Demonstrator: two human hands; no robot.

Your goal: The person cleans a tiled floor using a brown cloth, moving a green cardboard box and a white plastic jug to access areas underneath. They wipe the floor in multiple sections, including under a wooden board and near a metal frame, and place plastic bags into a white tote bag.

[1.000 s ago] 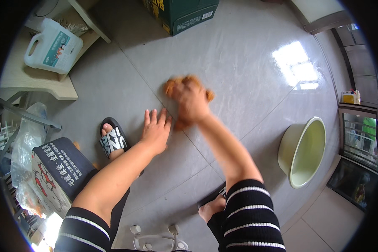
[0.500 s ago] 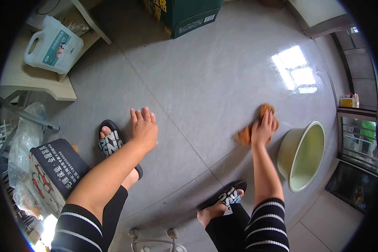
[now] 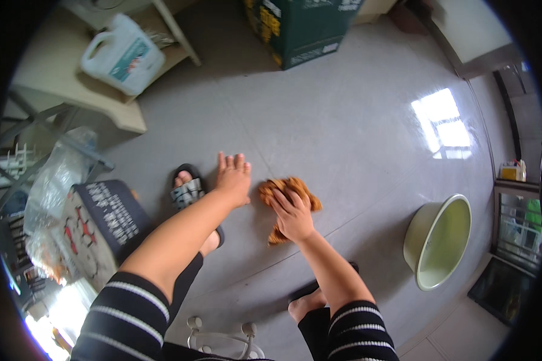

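My right hand (image 3: 294, 218) presses an orange-brown cloth (image 3: 290, 184) onto the grey tiled floor (image 3: 355, 174), its fingers spread over the bunched fabric. One corner of the cloth sticks out below the palm. Left of it, my left hand (image 3: 233, 180) is empty, fingers stretched forward and apart. That hand is just above or on the floor; I cannot tell which. It is beside my left slipper (image 3: 188, 191). To the right stands a pale green basin (image 3: 418, 240), apart from both hands.
A dark green carton (image 3: 313, 36) stands at the far side. On a wooden shelf unit (image 3: 117, 111) at the far left sits a white jug (image 3: 123, 57). A dark-topped box (image 3: 111, 210) and clear plastic bags (image 3: 57, 186) lie at left. White stool legs (image 3: 223, 337) are near me.
My right hand has swept the cloth left across the floor, away from the basin and close to my left hand. The view has shifted somewhat; my left hand stays open.
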